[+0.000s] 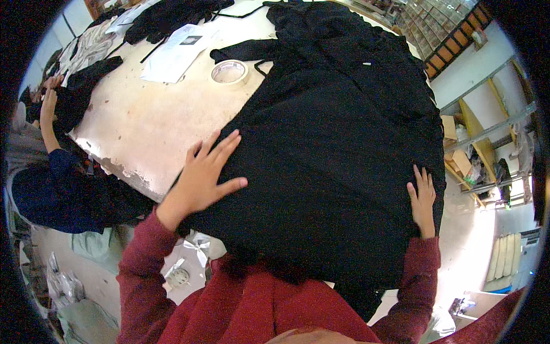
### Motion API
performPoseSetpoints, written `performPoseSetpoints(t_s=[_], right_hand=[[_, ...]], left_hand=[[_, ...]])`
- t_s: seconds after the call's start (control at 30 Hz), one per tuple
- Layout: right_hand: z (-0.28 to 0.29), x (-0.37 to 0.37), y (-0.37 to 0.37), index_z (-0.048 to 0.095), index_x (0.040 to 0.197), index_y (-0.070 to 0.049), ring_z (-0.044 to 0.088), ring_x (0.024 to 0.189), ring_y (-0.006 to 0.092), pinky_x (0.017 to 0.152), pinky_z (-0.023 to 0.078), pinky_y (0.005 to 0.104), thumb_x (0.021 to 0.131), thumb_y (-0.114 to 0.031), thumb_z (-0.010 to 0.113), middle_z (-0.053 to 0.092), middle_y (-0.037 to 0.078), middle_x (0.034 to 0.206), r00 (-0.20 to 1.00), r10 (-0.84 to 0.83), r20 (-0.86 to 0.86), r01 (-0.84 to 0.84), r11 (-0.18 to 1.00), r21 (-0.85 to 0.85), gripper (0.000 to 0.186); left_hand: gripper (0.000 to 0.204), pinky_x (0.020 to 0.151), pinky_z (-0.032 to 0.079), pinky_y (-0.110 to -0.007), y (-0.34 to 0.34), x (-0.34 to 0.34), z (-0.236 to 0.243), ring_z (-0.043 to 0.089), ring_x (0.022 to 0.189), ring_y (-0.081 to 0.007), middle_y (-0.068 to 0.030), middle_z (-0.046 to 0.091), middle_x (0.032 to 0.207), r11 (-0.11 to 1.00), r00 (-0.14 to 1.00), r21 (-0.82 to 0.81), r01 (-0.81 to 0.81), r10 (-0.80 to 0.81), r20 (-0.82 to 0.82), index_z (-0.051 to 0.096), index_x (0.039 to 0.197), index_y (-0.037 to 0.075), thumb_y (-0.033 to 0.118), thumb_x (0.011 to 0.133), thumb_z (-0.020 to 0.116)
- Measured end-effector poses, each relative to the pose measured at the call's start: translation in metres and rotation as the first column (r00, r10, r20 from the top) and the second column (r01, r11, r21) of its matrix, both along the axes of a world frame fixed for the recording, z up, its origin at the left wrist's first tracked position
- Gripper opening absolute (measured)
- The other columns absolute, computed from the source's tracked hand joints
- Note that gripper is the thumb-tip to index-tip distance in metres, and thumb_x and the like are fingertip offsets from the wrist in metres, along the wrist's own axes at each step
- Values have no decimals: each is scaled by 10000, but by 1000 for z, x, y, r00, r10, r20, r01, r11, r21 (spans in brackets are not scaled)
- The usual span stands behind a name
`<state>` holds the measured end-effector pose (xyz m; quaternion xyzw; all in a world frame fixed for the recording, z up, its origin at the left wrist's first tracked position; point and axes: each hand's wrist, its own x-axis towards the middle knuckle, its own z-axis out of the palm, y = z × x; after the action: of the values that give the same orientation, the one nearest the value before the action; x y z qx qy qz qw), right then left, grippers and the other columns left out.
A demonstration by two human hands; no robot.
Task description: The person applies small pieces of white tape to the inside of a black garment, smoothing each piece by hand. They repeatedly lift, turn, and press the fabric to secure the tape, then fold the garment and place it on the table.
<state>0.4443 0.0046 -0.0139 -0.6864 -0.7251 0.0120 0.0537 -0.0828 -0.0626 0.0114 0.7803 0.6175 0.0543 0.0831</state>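
Observation:
A large black garment [326, 149] lies spread over the table in front of me, its lower part hanging past the near edge toward my body. Narrower parts, like a sleeve and a strap, stick out at its far left. My left hand [203, 175] rests at the garment's left edge, fingers spread and thumb out over the cloth. On the right side my right hand [423, 200] lies flat near the other edge, its fingers stretched forward. Neither hand grips anything. A small white mark [366, 63] shows on the cloth at the far right.
Left of the garment, a roll of tape [229, 72] and white paper sheets [175, 54] lie on the worn pale table [137, 120]. Another person in dark clothes [69, 192] works at the left with black cloth. Shelves [481, 137] stand at the right.

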Motion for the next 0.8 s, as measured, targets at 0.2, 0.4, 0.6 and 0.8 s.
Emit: performPoseSetpoints(t_s=[0.2, 0.4, 0.6, 0.8], right_hand=[[43, -48, -20, 503, 1383, -59, 450, 1316, 355, 1109, 330, 438, 971, -227, 586, 503, 197, 1406, 994, 59, -88, -36, 968, 249, 453], [50, -178, -82, 672, 1071, -28, 642, 994, 275, 900, 494, 365, 911, -65, 640, 673, 137, 1052, 841, 235, -488, -175, 971, 164, 168], [22, -179, -59, 721, 930, -82, 464, 733, 107, 604, 345, 248, 830, -111, 750, 592, -8, 829, 834, 184, -521, -139, 982, 125, 107], [20, -172, -55, 714, 891, -77, 500, 762, 140, 651, 393, 267, 810, -88, 755, 587, 13, 799, 837, 52, -545, -74, 997, -17, 92]], left_hand=[[561, 1149, 218, -494, -43, -5, -1, 324, 1406, -328, -98, 383, 1516, 999, 956, 34, 19, -28, 292, 481, 1367, 118, 356, 892, 663], [245, 894, 466, -353, 17, -4, 4, 572, 1063, -279, -87, 609, 1092, 932, 783, 209, 297, -363, 505, 647, 1081, 101, 163, 854, 715], [107, 815, 457, -364, 66, -14, -16, 586, 888, -254, -58, 635, 875, 930, 734, 136, 342, -355, 579, 694, 889, 78, 168, 844, 730], [118, 764, 422, -381, 66, -15, -29, 568, 833, -240, -52, 617, 823, 975, 788, 107, 197, -222, 574, 681, 851, 85, 201, 862, 696]])
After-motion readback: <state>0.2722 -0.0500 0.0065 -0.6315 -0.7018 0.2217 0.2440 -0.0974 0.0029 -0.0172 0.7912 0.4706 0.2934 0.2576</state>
